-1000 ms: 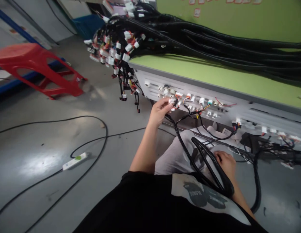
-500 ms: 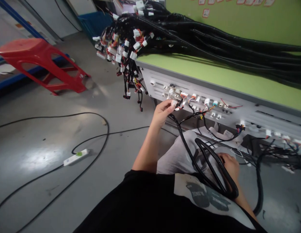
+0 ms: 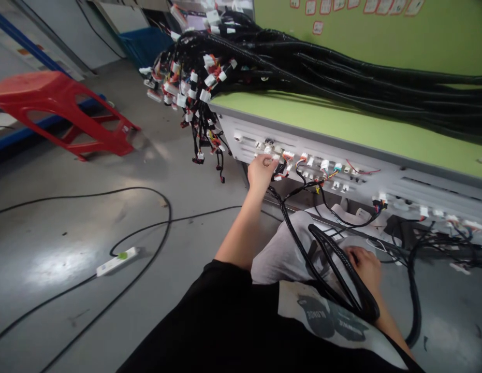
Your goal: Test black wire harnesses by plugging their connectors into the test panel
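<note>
My left hand [image 3: 260, 173] is raised to the white panel [image 3: 244, 122], thumb and fingers pinched on a small white wire connector [image 3: 276, 157]. The fingers cover part of it, and whether it touches a socket I cannot tell. Beside the hand, several white plugs with coloured wires [image 3: 288, 155] sit in the panel's sockets. From them a black wiring harness [image 3: 293, 223] runs down and loops over my lap. My right hand [image 3: 365, 267] rests low by my leg next to the harness loop, fingers curled; what is in them, if anything, is hidden.
Thick black cable bundles [image 3: 322, 57] lie on the green bench top [image 3: 287, 106], with many connectors [image 3: 186, 88] dangling off its left end. A red stool [image 3: 62, 109] stands to the left. On the floor lie a power strip [image 3: 116, 261] and its black cord [image 3: 169, 207].
My left hand has moved up against the panel with the white connector, its fingers now at the sockets. My right hand stays by my leg. The view has shifted slightly.
</note>
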{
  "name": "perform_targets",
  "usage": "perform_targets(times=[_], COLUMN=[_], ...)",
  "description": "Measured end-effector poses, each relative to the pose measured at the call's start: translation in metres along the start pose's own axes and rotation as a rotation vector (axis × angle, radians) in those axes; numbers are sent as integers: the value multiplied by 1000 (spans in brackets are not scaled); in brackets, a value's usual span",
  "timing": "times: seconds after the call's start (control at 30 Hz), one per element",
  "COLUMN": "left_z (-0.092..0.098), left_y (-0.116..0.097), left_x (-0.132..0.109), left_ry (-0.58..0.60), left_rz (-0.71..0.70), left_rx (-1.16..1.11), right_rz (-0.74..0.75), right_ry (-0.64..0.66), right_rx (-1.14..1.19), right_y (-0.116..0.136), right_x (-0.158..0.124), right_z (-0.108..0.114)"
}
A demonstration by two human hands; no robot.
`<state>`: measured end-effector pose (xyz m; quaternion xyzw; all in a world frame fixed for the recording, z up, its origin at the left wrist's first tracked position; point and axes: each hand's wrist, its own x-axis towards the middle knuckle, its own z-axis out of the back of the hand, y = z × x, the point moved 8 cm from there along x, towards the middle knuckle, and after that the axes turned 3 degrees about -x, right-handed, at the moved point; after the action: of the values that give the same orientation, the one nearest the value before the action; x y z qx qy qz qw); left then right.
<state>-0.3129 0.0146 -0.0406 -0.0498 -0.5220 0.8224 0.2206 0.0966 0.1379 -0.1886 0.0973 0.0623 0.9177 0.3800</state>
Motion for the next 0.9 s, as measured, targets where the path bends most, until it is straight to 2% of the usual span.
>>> perform_targets(times=[0.2,0.5,0.73,0.83,0.9], left_z=[1,0,-10,-15,-14], left_y=[-12,-14,-13,-22,-31], left_x=[7,6,15,20,24], left_ry=[-48,-132,-97,-62,12], left_rz=[-9,-53,-60,-51,-44], left_rx=[32,32,77,133,180], right_rz=[-22,-5,4,15,25], right_ry=[20,-6,-5,20,24], right_rx=[-13,-17,-18,-14,-27], right_y=[-4,-1,0,5,9], right_x=[0,0,2,4,5], right_z=[-4,-2,-2,1,3])
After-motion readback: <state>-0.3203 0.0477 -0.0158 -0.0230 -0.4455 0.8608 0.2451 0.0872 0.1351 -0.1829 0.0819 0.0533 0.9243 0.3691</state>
